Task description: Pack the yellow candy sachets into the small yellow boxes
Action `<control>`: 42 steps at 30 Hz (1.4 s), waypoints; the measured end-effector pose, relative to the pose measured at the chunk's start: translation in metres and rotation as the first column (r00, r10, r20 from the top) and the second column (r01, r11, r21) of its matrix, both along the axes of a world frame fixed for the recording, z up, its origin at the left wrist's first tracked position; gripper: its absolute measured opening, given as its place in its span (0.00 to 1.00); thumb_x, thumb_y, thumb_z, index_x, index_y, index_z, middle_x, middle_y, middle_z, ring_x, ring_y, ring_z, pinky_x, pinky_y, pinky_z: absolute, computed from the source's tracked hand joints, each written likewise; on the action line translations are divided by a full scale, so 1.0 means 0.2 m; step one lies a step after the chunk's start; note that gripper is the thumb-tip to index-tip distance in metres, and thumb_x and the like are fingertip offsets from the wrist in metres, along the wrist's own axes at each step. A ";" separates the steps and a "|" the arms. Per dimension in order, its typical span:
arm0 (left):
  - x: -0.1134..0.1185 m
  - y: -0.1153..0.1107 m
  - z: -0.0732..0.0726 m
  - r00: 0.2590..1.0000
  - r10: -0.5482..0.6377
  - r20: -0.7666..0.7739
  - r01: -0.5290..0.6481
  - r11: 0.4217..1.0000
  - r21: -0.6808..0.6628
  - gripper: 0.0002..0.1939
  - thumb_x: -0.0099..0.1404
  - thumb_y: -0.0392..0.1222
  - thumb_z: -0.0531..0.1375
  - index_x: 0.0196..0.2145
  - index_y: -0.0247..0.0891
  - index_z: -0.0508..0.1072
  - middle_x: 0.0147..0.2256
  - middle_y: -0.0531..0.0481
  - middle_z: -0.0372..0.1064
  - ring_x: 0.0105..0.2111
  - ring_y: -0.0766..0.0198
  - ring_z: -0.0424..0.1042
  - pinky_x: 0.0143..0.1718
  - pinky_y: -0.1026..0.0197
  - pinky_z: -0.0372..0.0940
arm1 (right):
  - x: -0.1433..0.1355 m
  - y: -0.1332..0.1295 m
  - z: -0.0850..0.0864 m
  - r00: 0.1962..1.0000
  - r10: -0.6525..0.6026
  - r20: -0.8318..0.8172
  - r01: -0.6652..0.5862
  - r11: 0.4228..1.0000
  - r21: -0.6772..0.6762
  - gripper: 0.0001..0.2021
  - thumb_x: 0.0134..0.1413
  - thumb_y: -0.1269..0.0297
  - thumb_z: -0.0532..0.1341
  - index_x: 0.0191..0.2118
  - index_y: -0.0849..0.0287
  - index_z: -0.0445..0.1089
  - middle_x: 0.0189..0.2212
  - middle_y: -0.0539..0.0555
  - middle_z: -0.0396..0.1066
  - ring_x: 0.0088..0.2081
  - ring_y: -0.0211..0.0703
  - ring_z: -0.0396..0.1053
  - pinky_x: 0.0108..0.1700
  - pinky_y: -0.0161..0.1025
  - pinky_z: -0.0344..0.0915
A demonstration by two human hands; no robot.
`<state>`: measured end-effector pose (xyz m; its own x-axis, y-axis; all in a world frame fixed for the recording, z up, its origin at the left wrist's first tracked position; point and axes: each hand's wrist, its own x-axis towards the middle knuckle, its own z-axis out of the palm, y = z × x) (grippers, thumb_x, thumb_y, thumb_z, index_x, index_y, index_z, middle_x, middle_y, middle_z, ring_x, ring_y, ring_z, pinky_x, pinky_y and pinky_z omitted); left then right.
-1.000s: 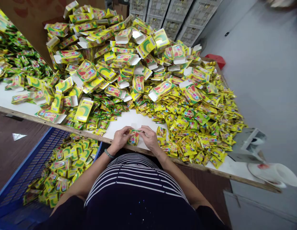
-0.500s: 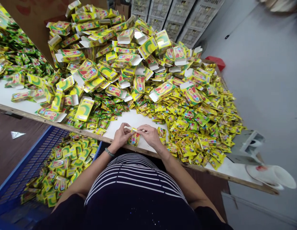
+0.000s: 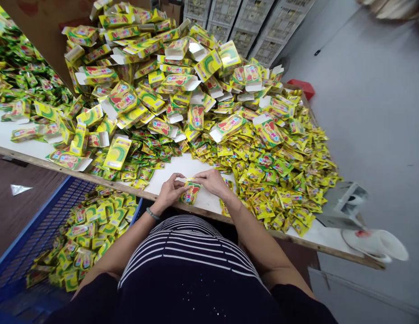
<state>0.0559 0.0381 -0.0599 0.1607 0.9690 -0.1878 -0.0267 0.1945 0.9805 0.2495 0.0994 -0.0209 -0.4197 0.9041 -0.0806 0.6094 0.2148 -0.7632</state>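
Head view: small printed carton (image 3: pixel 191 194) sits at the worktable's (image 3: pixel 175 167) front edge, left hand (image 3: pixel 170 191) pinching its side, right hand (image 3: pixel 212 181) at its top, can't tell if gripping. Probably light, crushable card; I'd hold the side edges gently.

Moderate diffuse indoor light, source out of frame, pale sheen on upper white-flapped carton (image 3: pixel 229 56), deep shadow beneath table edge (image 3: pixel 331 249), dark shirt (image 3: pixel 196 290) losing detail, held carton (image 3: pixel 190 193) print soft, wide-angle stretch toward borders, white container (image 3: pixel 375 244) smeared.
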 end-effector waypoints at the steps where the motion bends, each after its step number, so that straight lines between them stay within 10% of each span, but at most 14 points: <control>1: 0.00 0.00 0.00 1.000 0.004 -0.019 -0.004 1.000 0.009 0.27 0.56 0.53 0.68 0.47 0.40 0.64 0.34 0.48 0.78 0.35 0.61 0.77 0.39 0.61 0.68 | 0.00 0.01 0.00 0.999 0.034 0.013 -0.034 0.999 -0.006 0.05 0.53 0.63 0.67 0.33 0.54 0.82 0.28 0.51 0.81 0.31 0.45 0.75 0.34 0.37 0.64; 8: 0.01 -0.03 -0.04 0.974 0.071 -0.216 -0.041 0.990 0.137 0.25 0.62 0.51 0.64 0.53 0.41 0.67 0.35 0.48 0.79 0.36 0.60 0.78 0.39 0.61 0.68 | 0.02 -0.11 0.00 0.982 0.174 0.073 -0.185 0.965 0.185 0.13 0.60 0.68 0.59 0.46 0.52 0.80 0.42 0.54 0.80 0.45 0.49 0.75 0.48 0.44 0.68; 16: 0.04 -0.03 -0.02 0.932 0.109 -0.345 0.002 0.952 0.308 0.13 0.66 0.46 0.59 0.45 0.42 0.77 0.42 0.48 0.79 0.41 0.60 0.77 0.45 0.60 0.67 | -0.08 -0.28 -0.13 0.996 -0.021 0.089 -0.026 0.867 0.498 0.15 0.66 0.63 0.55 0.50 0.58 0.76 0.46 0.59 0.78 0.52 0.50 0.71 0.56 0.49 0.65; 22: -0.11 -0.02 0.14 0.913 0.217 -0.345 -0.099 0.939 0.328 0.16 0.63 0.52 0.61 0.41 0.38 0.78 0.34 0.49 0.78 0.33 0.63 0.74 0.38 0.62 0.67 | 0.04 -0.27 -0.17 0.992 -0.124 -0.029 0.120 0.840 0.529 0.17 0.67 0.64 0.54 0.56 0.59 0.72 0.52 0.59 0.75 0.54 0.47 0.71 0.57 0.46 0.67; 26: -0.55 -0.13 0.42 0.645 0.169 -0.745 -0.016 0.978 0.208 0.18 0.61 0.56 0.61 0.40 0.41 0.80 0.28 0.51 0.76 0.26 0.63 0.70 0.31 0.62 0.62 | 0.31 -0.25 -0.23 0.892 -0.402 0.207 0.244 0.813 0.528 0.20 0.65 0.70 0.49 0.56 0.64 0.70 0.54 0.66 0.72 0.56 0.55 0.67 0.60 0.53 0.62; 30: -0.78 -0.21 0.55 0.267 0.079 -0.961 -0.022 0.997 0.075 0.19 0.62 0.55 0.58 0.41 0.41 0.81 0.34 0.47 0.78 0.32 0.56 0.73 0.33 0.60 0.63 | 0.39 -0.19 -0.30 0.787 -0.321 0.528 0.123 0.919 0.375 0.25 0.59 0.77 0.51 0.61 0.67 0.65 0.57 0.69 0.67 0.55 0.56 0.66 0.57 0.49 0.59; 37: -0.49 0.00 0.25 0.029 0.139 -0.990 0.000 0.990 0.139 0.17 0.65 0.49 0.57 0.42 0.33 0.77 0.41 0.34 0.75 0.46 0.45 0.71 0.50 0.50 0.63 | 0.26 -0.11 -0.27 0.811 -0.136 0.569 -0.022 0.965 0.262 0.28 0.59 0.65 0.61 0.64 0.64 0.60 0.54 0.66 0.70 0.54 0.54 0.65 0.54 0.45 0.58; 42: -0.36 0.09 0.12 0.187 0.097 -0.978 0.016 0.995 0.102 0.15 0.63 0.42 0.60 0.46 0.34 0.75 0.43 0.36 0.74 0.47 0.48 0.71 0.48 0.54 0.62 | 0.30 -0.11 -0.25 0.776 -0.154 0.611 0.079 0.986 0.148 0.23 0.55 0.58 0.66 0.55 0.60 0.69 0.42 0.61 0.73 0.42 0.51 0.71 0.43 0.41 0.62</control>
